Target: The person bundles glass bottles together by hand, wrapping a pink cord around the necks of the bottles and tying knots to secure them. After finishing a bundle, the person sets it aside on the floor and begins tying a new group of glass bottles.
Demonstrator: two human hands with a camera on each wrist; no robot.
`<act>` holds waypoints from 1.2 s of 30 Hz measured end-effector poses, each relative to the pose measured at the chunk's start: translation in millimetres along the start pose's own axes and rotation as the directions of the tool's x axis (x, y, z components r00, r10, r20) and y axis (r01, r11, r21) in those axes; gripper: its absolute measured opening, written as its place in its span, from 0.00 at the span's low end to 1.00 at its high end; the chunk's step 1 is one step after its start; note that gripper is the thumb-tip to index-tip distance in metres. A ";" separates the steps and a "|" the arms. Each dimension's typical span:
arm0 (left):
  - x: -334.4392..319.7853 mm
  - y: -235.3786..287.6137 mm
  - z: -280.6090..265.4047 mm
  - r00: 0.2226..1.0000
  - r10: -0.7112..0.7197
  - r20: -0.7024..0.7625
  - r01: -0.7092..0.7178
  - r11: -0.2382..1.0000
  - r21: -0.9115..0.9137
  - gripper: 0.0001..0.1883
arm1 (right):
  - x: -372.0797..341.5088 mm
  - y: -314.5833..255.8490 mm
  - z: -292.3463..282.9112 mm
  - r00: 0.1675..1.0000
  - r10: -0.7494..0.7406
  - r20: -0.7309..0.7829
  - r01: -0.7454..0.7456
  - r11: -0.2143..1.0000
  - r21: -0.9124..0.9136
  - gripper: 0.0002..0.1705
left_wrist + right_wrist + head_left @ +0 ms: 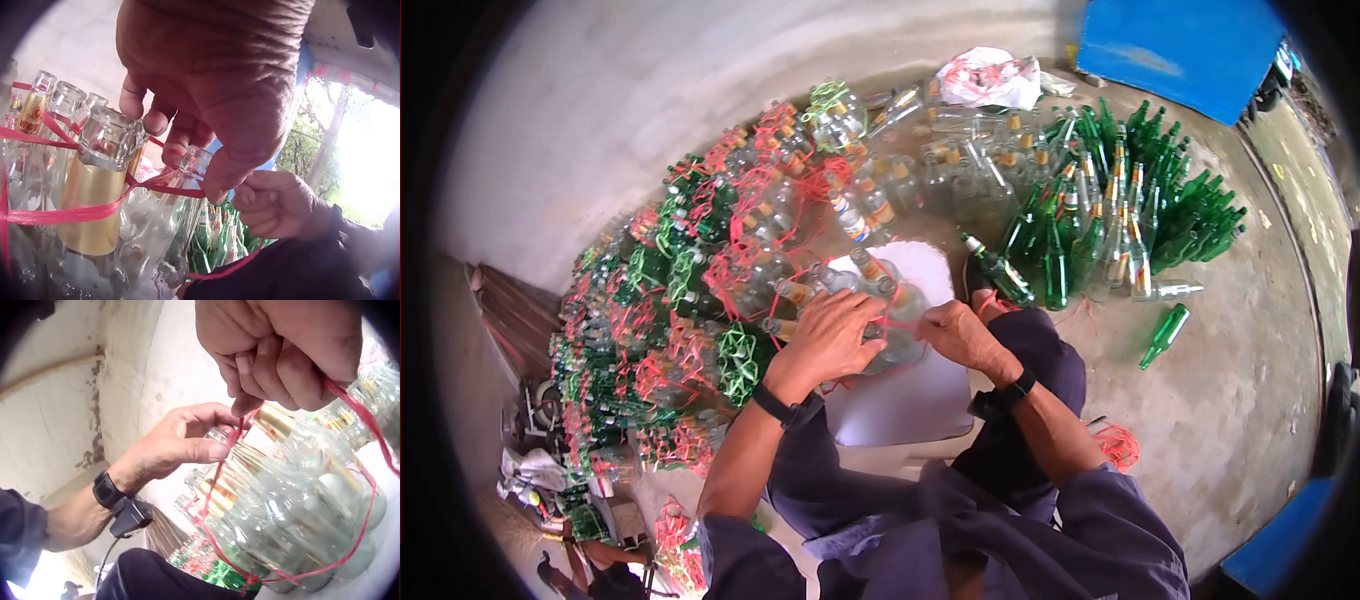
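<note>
A bundle of clear glass bottles (908,300) (281,500) with gold neck labels stands on a white board (900,415), wound with red plastic twine (69,215) (312,573). My left hand (830,335) (212,81) (169,440) lies over the bottle necks, its thumb and fingertips at the twine beside a bottle mouth. Close by on the right, my right hand (965,340) (281,203) (281,356) has its fingers curled round the twine, which runs from it to the necks and hangs in a loose length in the right wrist view.
Many tied bottle bundles (650,330) fill the left side. Loose green bottles (1200,225) stand at the right, with one green bottle (1165,335) lying on the floor. A white sack (990,80) is at the back; a red twine coil (1117,446) lies by my right leg.
</note>
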State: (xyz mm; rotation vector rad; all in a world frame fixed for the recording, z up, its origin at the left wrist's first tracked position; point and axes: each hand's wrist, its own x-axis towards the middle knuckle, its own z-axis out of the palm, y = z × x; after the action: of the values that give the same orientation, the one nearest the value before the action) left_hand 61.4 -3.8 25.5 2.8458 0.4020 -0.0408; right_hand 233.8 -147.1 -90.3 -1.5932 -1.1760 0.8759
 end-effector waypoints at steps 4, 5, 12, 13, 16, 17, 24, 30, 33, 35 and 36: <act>-1.0 -13.3 -0.5 0.996 0.069 -0.063 -0.068 0.998 0.018 0.27 | 2.5 -4.5 5.3 0.999 0.049 0.006 -0.042 0.910 -0.412 0.20; -2.3 -22.0 -0.8 0.997 0.057 -0.058 -0.056 0.998 0.024 0.27 | 3.6 -2.6 8.0 0.999 0.044 0.016 -0.033 0.914 -0.403 0.20; -9.9 -43.1 -9.0 0.992 -0.124 0.011 0.122 0.952 -0.281 0.17 | 10.9 -4.5 22.9 0.991 -0.005 -0.130 -0.016 0.987 -0.158 0.19; -10.7 -45.1 -7.0 0.991 -0.134 0.013 0.133 0.952 -0.277 0.17 | 11.7 -5.7 26.5 0.993 -0.008 -0.121 -0.011 0.988 -0.151 0.19; -10.7 -44.1 -6.9 0.982 -0.175 -0.070 0.155 0.961 -0.230 0.14 | 12.7 -9.9 32.1 0.989 -0.049 -0.138 0.025 0.984 -0.175 0.19; -10.4 -44.1 -6.8 0.981 -0.181 -0.069 0.161 0.960 -0.229 0.14 | 12.8 -10.2 33.5 0.987 -0.058 -0.152 0.032 0.985 -0.169 0.18; -0.5 -55.1 0.5 0.954 -0.231 -0.192 0.199 0.965 -0.173 0.12 | 15.5 -17.4 36.8 0.960 -0.142 -0.240 0.117 0.986 -0.118 0.11; 8.4 -64.4 7.2 0.939 -0.279 -0.203 0.190 0.909 -0.370 0.09 | 17.4 -28.2 37.3 0.927 -0.248 -0.281 0.245 0.968 -0.048 0.08; 13.0 -64.2 8.0 0.924 -0.347 -0.163 0.255 0.874 -0.413 0.09 | 18.8 -18.5 41.3 0.941 -0.209 -0.265 0.192 0.977 -0.090 0.08; 17.2 -66.4 9.7 0.910 -0.393 -0.135 0.298 0.843 -0.448 0.09 | 17.9 -20.3 41.1 0.935 -0.221 -0.276 0.212 0.975 -0.064 0.08; 19.4 -69.2 13.0 0.909 -0.394 -0.138 0.302 0.849 -0.434 0.09 | 17.6 -21.9 41.1 0.929 -0.230 -0.289 0.230 0.973 -0.037 0.08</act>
State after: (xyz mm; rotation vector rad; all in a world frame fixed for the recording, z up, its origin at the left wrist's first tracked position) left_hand 61.1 62.0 -6.1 2.3387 0.8689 0.2649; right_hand 194.9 -117.0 -82.2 -1.4893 -1.1225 0.4686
